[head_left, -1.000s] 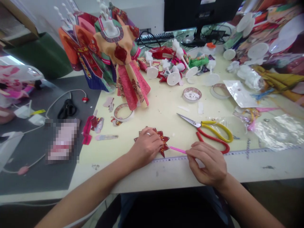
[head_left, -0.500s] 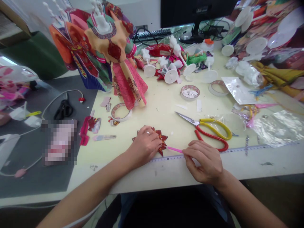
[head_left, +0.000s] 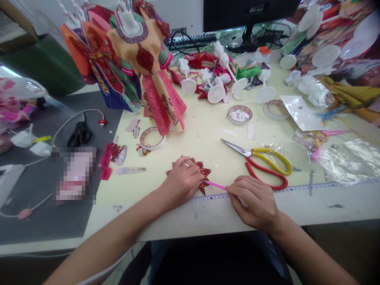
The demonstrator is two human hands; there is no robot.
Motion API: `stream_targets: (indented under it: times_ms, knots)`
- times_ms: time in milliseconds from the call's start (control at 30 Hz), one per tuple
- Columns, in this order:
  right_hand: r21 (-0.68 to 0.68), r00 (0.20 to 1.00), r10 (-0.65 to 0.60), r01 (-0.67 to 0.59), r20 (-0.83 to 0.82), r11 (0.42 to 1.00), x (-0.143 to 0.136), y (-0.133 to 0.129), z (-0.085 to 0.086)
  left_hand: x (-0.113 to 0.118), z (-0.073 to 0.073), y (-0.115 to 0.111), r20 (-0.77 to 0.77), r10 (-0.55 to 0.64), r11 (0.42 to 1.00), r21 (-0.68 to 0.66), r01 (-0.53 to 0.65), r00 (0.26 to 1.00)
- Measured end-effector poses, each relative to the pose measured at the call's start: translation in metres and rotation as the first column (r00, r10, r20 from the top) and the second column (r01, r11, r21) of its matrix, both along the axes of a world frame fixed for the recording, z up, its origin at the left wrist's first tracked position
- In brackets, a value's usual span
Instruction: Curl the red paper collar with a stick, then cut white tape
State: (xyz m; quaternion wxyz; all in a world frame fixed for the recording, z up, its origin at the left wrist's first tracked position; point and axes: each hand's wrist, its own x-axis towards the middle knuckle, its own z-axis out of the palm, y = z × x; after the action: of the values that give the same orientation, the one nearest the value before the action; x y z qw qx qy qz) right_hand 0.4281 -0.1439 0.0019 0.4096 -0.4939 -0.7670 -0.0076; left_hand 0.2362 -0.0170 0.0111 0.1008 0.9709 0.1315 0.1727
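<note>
A dark red, petal-edged piece with golden lines (head_left: 204, 172) lies flat on the pale table near its front edge. My left hand (head_left: 184, 178), with a ring on one finger, rests on this piece with its fingers closed together and covers much of it. Between the fingertips of my right hand (head_left: 252, 200) is the end of a thin pink stick (head_left: 216, 185). The stick's far tip points left and meets the right-hand petals, close to my left fingertips. Red and yellow handled scissors (head_left: 261, 162) lie open just beyond my right hand.
Dressed doll figures (head_left: 148, 59) stand at the back left. Tape rolls (head_left: 152, 138) and fabric scraps (head_left: 109, 160) lie on the table (head_left: 196, 138). A ruler strip (head_left: 297, 188) runs along the front. Plastic bags (head_left: 350, 162) are at the right, a monitor (head_left: 249, 14) behind.
The pink stick's tip has moved slightly left over the petals, together with my right hand. My left hand keeps its place on the red piece. The whole view has shifted slightly.
</note>
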Motion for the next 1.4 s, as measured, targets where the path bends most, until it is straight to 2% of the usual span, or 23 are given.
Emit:
stream_targets:
  times_ms: [400,967,1400]
  knots:
    - [-0.011,1.000,0.001,-0.001,0.002,1.000,-0.0007,0.0018,0.0011,-0.0042,-0.0005,0.0022,0.028,0.000,0.997,-0.082,0.002,1.000]
    - [0.021,1.000,-0.018,0.019,-0.009,1.000,-0.0014,0.0018,0.0033,-0.0044,-0.0032,0.0009,0.004,0.018,0.993,-0.121,-0.017,1.000]
    - [-0.015,1.000,-0.014,0.014,-0.012,1.000,-0.0014,0.0011,0.0013,-0.0049,-0.0029,0.0023,-0.003,0.016,0.989,-0.146,-0.016,1.000]
